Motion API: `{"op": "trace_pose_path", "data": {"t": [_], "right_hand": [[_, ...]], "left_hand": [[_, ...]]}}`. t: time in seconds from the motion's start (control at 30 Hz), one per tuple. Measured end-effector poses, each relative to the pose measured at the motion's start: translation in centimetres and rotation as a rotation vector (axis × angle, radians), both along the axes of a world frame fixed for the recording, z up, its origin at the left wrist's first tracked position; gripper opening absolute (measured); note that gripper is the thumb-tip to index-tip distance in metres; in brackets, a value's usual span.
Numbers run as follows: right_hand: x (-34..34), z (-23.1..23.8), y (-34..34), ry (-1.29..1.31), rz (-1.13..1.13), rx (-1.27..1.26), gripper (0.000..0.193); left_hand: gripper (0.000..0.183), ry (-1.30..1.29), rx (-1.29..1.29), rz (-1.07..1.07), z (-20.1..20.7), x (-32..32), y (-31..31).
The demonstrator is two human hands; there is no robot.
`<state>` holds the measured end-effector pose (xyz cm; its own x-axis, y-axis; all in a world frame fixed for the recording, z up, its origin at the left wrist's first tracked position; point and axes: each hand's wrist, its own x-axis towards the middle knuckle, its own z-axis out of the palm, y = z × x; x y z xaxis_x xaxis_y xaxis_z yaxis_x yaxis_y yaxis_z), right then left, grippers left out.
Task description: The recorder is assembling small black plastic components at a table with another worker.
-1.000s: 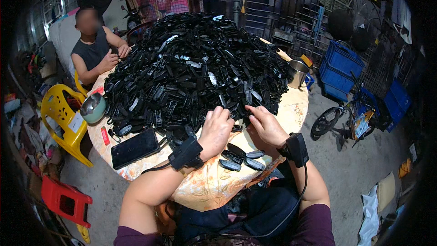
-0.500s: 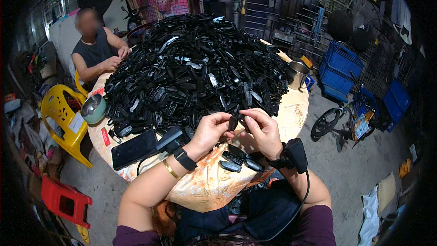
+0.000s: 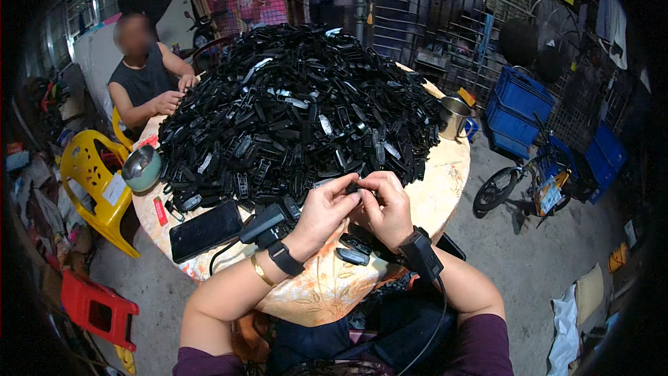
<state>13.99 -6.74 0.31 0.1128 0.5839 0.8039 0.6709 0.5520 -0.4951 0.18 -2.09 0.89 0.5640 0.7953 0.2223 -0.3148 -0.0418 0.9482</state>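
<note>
My left hand (image 3: 321, 210) and my right hand (image 3: 387, 207) meet fingertip to fingertip over the near side of the round table. Between their pinched fingers sits a small black plastic part (image 3: 353, 186), mostly covered by the fingers. Just beyond rises a large heap of black oblong plastic parts (image 3: 292, 118), some solid and shiny, others hollow frames. A few similar loose parts (image 3: 353, 256) lie on the patterned tablecloth (image 3: 323, 294) below my hands. Both wrists wear black straps with box-shaped devices, and a cable runs from the right one.
A black phone (image 3: 205, 231) lies left of my hands. A green-rimmed bowl (image 3: 142, 169) and a metal mug (image 3: 454, 117) flank the heap. Across to the left, a person (image 3: 142, 69) handles parts. Around stand a yellow chair (image 3: 97, 181), red stool (image 3: 97, 310), blue crates (image 3: 518, 108) and small bicycle (image 3: 518, 184).
My hands have come closer together, and the black part is now more hidden by the fingers. The right wrist has turned and shifted left.
</note>
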Motion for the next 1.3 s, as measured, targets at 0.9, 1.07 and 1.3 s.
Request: {"op": "trace_pose_path", "data": {"t": [0.9,1.07,1.3], "right_hand": [[1.4,2.5,-0.9,-0.2,0.158,-0.282,0.022],[4.3,2.6,-0.6,-0.221,0.311,-0.759,0.03],[5.1,3.5,-1.0,-0.414,0.609,-1.033,0.031]], "left_hand": [[0.025,0.153,0.031,-0.179,3.1,-1.8,1.6],[0.032,0.337,0.453,0.017,3.2,-2.2,2.6],[0.017,0.841,0.966,0.203,2.7,-3.4,3.5]]}}
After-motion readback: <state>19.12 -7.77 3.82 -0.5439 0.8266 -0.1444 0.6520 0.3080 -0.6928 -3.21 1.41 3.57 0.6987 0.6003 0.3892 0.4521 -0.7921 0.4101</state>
